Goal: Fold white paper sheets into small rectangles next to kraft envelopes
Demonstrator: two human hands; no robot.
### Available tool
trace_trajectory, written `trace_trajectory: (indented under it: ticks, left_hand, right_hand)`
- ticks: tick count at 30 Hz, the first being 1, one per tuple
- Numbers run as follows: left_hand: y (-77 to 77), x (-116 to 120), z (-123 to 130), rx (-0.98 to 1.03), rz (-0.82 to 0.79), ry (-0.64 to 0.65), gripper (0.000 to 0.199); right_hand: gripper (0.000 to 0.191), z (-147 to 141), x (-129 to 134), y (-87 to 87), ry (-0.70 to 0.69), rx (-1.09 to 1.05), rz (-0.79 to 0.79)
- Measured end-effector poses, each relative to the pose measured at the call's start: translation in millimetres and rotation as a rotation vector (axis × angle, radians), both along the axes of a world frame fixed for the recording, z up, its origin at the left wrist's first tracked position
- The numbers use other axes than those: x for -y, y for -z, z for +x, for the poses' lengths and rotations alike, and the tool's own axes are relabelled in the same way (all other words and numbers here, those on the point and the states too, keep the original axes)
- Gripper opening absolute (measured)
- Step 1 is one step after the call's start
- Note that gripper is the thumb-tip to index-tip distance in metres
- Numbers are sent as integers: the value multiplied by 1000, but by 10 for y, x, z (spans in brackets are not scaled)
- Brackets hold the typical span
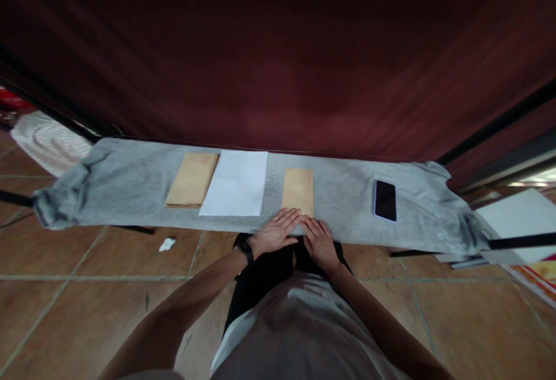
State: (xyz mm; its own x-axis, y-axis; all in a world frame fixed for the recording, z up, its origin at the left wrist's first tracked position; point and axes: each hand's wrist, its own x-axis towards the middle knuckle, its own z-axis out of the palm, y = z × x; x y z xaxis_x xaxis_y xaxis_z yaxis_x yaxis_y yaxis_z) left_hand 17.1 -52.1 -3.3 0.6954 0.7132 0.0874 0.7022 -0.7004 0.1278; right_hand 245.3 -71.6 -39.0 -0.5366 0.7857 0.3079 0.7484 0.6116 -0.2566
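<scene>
The near end of a single tan paper envelope is covered by the fingers of the person's left hand and right hand. Its small red print is too tiny to read — so is the marking on a stack of tan paper envelopes, whose number cannot be counted. Both forearms run off the bottom edge. A crumpled white scrap on the floor is too small to identify. At far left, a pale striped cloth is blurred, and a bright red object is cut off — as is a flat white panel at right.
</scene>
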Motion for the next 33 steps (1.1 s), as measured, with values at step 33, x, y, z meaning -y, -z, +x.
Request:
trace_trajectory:
  ticks: [33]
  left_hand:
    - [100,-22,-69,1,1,32,75]
  right_hand:
    - [47,-39,-14,-265,33,50,-85]
